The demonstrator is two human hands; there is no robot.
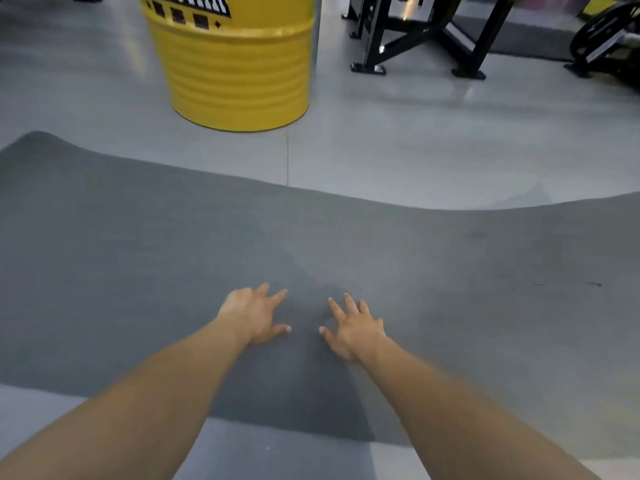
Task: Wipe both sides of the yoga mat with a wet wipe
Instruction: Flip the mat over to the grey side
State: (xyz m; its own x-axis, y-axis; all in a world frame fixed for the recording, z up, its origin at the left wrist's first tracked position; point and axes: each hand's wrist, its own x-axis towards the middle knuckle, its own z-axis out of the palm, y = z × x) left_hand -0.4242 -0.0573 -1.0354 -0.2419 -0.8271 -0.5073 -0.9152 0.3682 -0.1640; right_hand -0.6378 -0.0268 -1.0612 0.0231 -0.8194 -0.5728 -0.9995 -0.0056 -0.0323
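A dark grey yoga mat lies flat across the floor, running from the left edge to the right edge of the head view. My left hand rests palm down on the mat near its middle, fingers spread, holding nothing. My right hand lies palm down beside it, a short gap apart, fingers also spread and empty. No wet wipe shows anywhere in view.
A yellow ribbed drum stands on the light grey floor just beyond the mat's far edge. A black metal gym frame and a machine with a wheel stand at the back right.
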